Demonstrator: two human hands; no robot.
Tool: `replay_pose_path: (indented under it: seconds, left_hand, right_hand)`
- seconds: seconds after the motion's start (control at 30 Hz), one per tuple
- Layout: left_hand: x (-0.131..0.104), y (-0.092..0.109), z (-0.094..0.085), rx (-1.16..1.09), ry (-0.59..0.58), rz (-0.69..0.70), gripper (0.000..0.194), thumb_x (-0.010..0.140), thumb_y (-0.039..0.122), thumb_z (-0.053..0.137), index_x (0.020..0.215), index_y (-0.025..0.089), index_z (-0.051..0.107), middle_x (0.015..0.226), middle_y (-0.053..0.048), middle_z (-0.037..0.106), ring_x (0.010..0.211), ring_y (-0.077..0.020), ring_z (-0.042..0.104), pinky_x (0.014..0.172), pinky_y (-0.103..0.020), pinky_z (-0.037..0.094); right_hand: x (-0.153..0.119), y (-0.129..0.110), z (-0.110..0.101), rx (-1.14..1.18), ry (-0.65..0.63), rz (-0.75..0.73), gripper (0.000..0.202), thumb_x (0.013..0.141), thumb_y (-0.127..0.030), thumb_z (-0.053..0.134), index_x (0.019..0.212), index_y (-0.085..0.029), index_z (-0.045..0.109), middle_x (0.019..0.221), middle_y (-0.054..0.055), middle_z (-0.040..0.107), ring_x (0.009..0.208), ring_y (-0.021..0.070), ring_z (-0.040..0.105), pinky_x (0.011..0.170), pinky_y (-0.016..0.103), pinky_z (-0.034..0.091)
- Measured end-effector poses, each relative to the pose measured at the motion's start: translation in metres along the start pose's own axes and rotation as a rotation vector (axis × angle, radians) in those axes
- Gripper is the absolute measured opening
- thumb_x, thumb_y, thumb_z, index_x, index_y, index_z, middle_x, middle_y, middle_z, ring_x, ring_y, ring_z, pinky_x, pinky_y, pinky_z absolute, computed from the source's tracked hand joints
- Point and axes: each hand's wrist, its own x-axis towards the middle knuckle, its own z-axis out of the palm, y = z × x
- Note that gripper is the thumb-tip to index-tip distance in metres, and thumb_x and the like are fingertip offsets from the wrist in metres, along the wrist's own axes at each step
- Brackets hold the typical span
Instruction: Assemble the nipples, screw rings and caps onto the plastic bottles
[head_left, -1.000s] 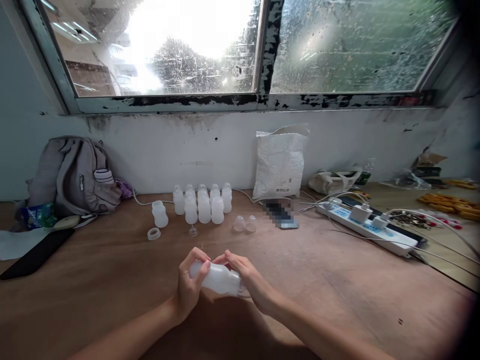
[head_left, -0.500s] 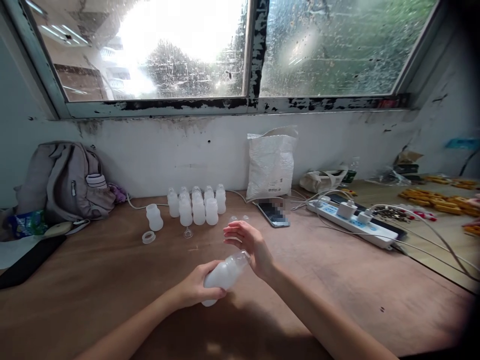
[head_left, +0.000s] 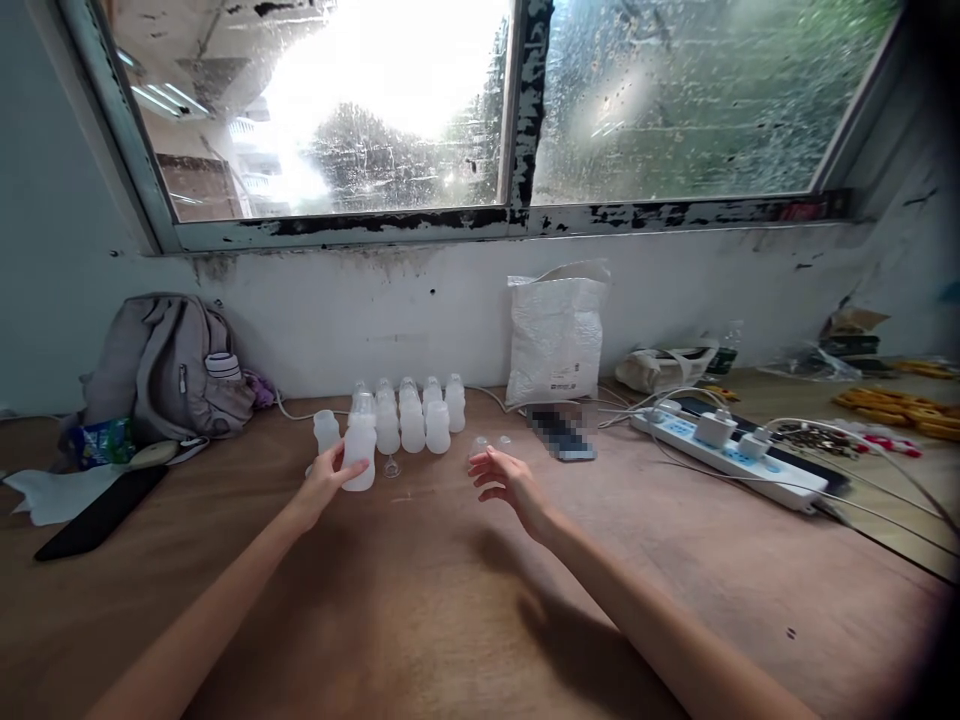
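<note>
A frosted white baby bottle (head_left: 361,455) is upright in my left hand (head_left: 322,488), whose fingers wrap its lower left side. This bottle is in front of several similar baby bottles (head_left: 412,428) with clear tops, standing in a cluster by the wall. Another frosted bottle (head_left: 325,429), without a top, stands just behind my left hand. On the table in front of the cluster lies a clear bottle nipple (head_left: 391,467). My right hand (head_left: 516,490) holds nothing, fingers curved and apart, close to two small clear domed pieces (head_left: 480,446) on the table.
A phone (head_left: 562,436) lies before a white padded bag (head_left: 556,340). To the right are a white power strip (head_left: 727,455) with cables and yellow parts (head_left: 892,408). A grey backpack (head_left: 165,370) and a black flat case (head_left: 101,512) are at left.
My left hand has carried the baby bottle forward and left to the cluster. My right hand has come away from the bottle's top and moved towards the small clear pieces. The view has shifted slightly.
</note>
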Motion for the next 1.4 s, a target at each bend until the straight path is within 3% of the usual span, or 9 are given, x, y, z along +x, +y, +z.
replay_pose_path:
  seconds: [0.13, 0.3, 0.5, 0.77, 1.1, 1.23, 1.4]
  left_hand:
    - [0.009, -0.035, -0.001, 0.226, 0.201, -0.018, 0.049, 0.057, 0.043, 0.066, 0.095, 0.014, 0.055, 0.095, -0.009, 0.063, 0.089, -0.0268, 0.058, 0.073, -0.033, 0.047]
    - [0.017, -0.060, 0.002, 0.355, 0.285, -0.006, 0.043, 0.059, 0.039, 0.064, 0.094, 0.018, 0.051, 0.091, -0.004, 0.062, 0.084, -0.0215, 0.060, 0.071, -0.029, 0.047]
    - [0.035, -0.057, 0.000, 0.593, 0.283, -0.048, 0.031, 0.057, 0.035, 0.068, 0.079, 0.016, 0.059, 0.081, -0.005, 0.060, 0.080, -0.0244, 0.058, 0.070, -0.031, 0.044]
    - [0.048, -0.062, 0.004, 0.742, 0.296, -0.089, 0.037, 0.069, 0.026, 0.060, 0.103, 0.012, 0.053, 0.095, -0.011, 0.063, 0.086, -0.0238, 0.060, 0.072, -0.029, 0.044]
    - [0.059, -0.065, 0.005, 0.880, 0.192, -0.066, 0.021, 0.076, 0.024, 0.053, 0.092, 0.015, 0.061, 0.081, -0.009, 0.067, 0.077, -0.0248, 0.061, 0.065, -0.029, 0.042]
    - [0.053, -0.060, 0.005, 0.936, 0.183, -0.029, 0.020, 0.079, 0.023, 0.047, 0.091, 0.016, 0.061, 0.080, -0.010, 0.066, 0.077, -0.0261, 0.061, 0.065, -0.031, 0.042]
    - [0.027, -0.055, -0.008, 1.015, 0.247, 0.102, 0.029, 0.079, 0.023, 0.045, 0.106, 0.018, 0.052, 0.101, -0.011, 0.057, 0.099, -0.0279, 0.050, 0.083, -0.035, 0.038]
  right_hand:
    - [0.000, 0.006, 0.000, -0.069, -0.046, 0.061, 0.037, 0.077, -0.048, 0.050, 0.079, -0.012, 0.060, 0.075, 0.007, 0.059, 0.063, 0.0146, 0.054, 0.052, 0.025, 0.045]
    - [0.001, 0.016, 0.000, -0.144, -0.039, 0.116, 0.036, 0.078, -0.046, 0.050, 0.076, -0.012, 0.060, 0.074, 0.007, 0.059, 0.060, 0.0131, 0.054, 0.048, 0.022, 0.043]
    - [0.005, 0.028, -0.001, -0.171, -0.065, 0.104, 0.037, 0.076, -0.048, 0.053, 0.077, -0.011, 0.060, 0.072, 0.006, 0.058, 0.058, 0.0117, 0.053, 0.046, 0.020, 0.041]
    - [0.004, 0.029, -0.001, -0.208, -0.120, 0.093, 0.041, 0.076, -0.052, 0.051, 0.080, -0.012, 0.058, 0.068, 0.004, 0.059, 0.054, 0.0102, 0.053, 0.047, 0.020, 0.040]
    - [0.005, 0.034, 0.002, -0.359, -0.181, 0.057, 0.052, 0.075, -0.060, 0.042, 0.077, -0.010, 0.056, 0.060, 0.003, 0.057, 0.049, 0.0100, 0.051, 0.048, 0.021, 0.040]
    - [0.008, 0.041, 0.000, -0.447, -0.194, 0.019, 0.051, 0.078, -0.058, 0.036, 0.076, -0.010, 0.055, 0.059, 0.003, 0.057, 0.047, 0.0100, 0.050, 0.047, 0.022, 0.040]
    - [0.011, 0.048, 0.005, -0.628, -0.173, -0.122, 0.031, 0.078, -0.041, 0.047, 0.069, -0.013, 0.057, 0.057, 0.002, 0.056, 0.051, 0.0122, 0.049, 0.050, 0.023, 0.037]
